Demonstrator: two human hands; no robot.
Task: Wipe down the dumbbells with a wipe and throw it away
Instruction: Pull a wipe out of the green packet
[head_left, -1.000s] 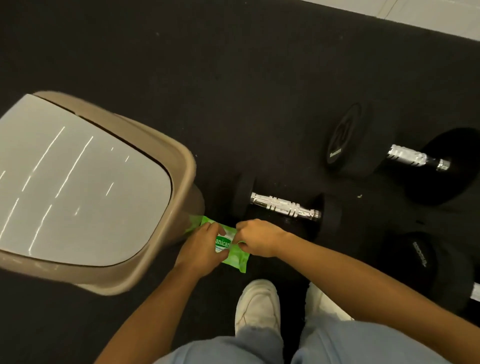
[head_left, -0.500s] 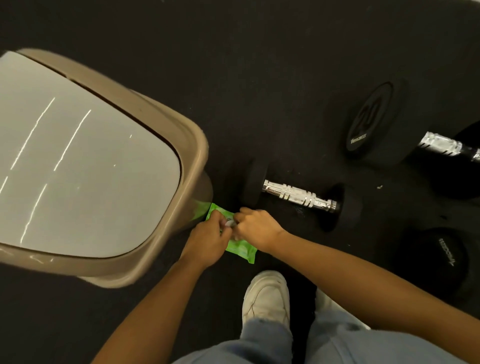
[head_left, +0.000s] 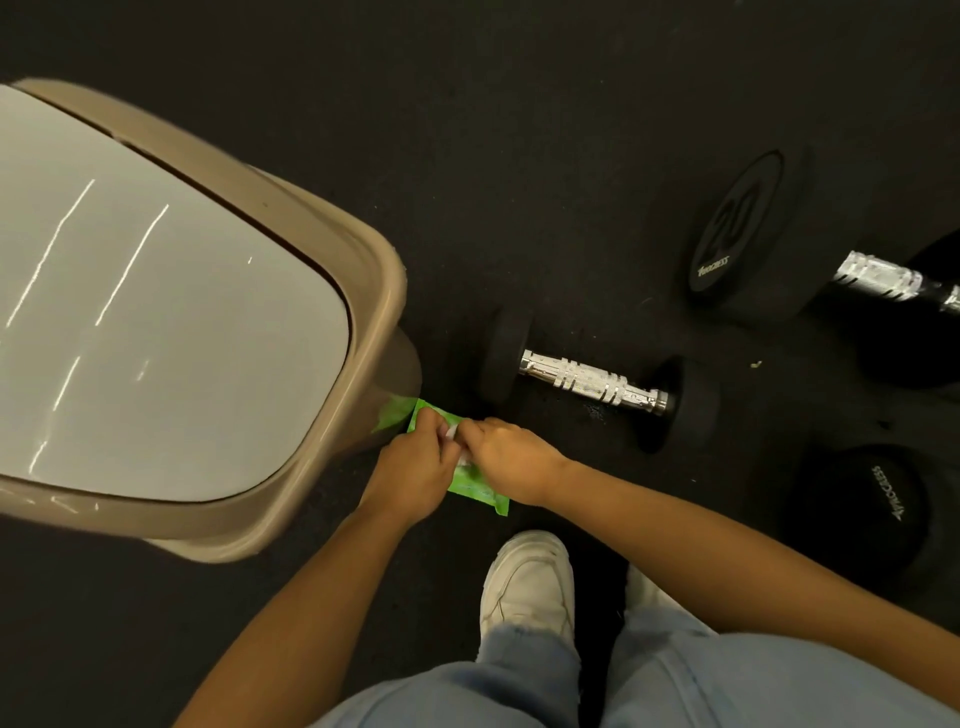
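Observation:
A green wipes packet lies on the black floor beside the bin's base. My left hand presses on its left half. My right hand pinches at the packet's opening, where a bit of white wipe shows between my fingers. Just beyond my hands lies a small dumbbell with a chrome handle and black ends. A larger dumbbell lies at the far right, and the end of a third dumbbell shows at the right edge.
A tan trash bin with a grey swing lid fills the left side, close to my left hand. My white shoes and jeans are at the bottom. Black rubber flooring stretches above the dumbbells.
My hands stay on the packet; the right fingers have moved onto its opening and a white wipe edge now shows. The camera has shifted slightly left and downward.

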